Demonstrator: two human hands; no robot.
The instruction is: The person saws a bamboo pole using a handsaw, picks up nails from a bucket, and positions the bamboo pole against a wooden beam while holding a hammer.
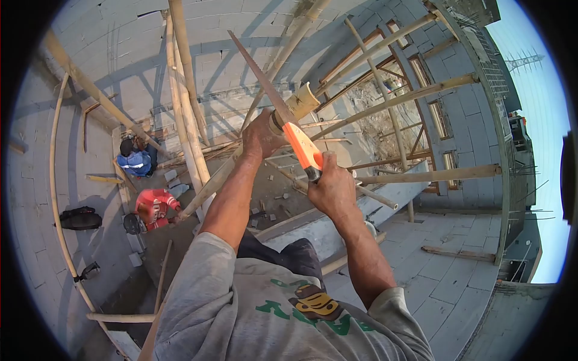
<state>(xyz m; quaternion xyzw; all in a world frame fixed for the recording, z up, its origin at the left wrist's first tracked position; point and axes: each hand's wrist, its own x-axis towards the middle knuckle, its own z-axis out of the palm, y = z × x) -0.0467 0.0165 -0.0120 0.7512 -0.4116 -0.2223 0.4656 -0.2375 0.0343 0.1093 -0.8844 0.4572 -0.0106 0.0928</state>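
My right hand (333, 186) is closed around the grip of a handsaw (302, 146) with an orange and black handle. The long, rust-toned blade points up and to the left, lying across a bamboo pole (304, 101). Just beside the blade, my left hand (263, 136) wraps round that pole, whose upper end is hollow and cut open. Part of the pole is hidden behind the blade and my left hand.
Bamboo poles (186, 114) cross the space on several sides. Down on the left are a person in a red shirt (158, 207) and another in a blue top (135, 161). A black bag (80, 218) lies by the block wall (36, 240). A concrete beam (337, 225) runs below my arms.
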